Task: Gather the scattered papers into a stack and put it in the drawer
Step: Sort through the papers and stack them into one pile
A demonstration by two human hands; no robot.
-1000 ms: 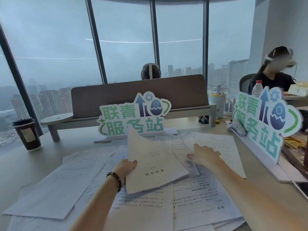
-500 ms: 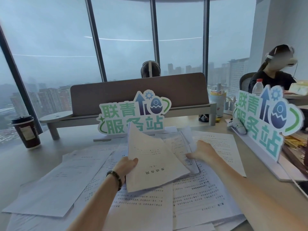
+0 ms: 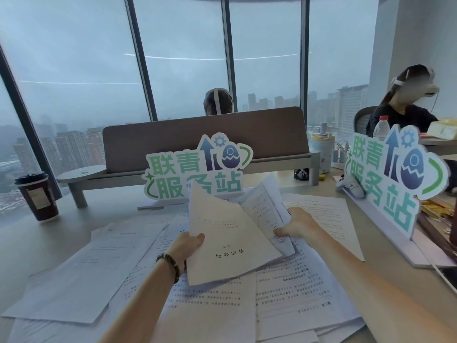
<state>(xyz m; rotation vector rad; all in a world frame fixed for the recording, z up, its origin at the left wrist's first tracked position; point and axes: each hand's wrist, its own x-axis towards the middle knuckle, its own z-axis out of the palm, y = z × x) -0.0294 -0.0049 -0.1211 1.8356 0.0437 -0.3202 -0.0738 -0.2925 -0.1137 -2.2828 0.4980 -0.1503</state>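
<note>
Your left hand point(image 3: 185, 246) grips the raised sheet point(image 3: 227, 238) at its near left edge, thumb on top, while your right hand point(image 3: 300, 225) pinches a second sheet point(image 3: 265, 206) lifted just right of it, tilted up. The scattered papers point(image 3: 284, 298) lie flat on the desk point(image 3: 395, 276) beneath both hands, spreading left and near.

Bare desk point(image 3: 103, 206) at left beyond coffee cup point(image 3: 37, 196); signs point(image 3: 197, 169) blocking far edge.
</note>
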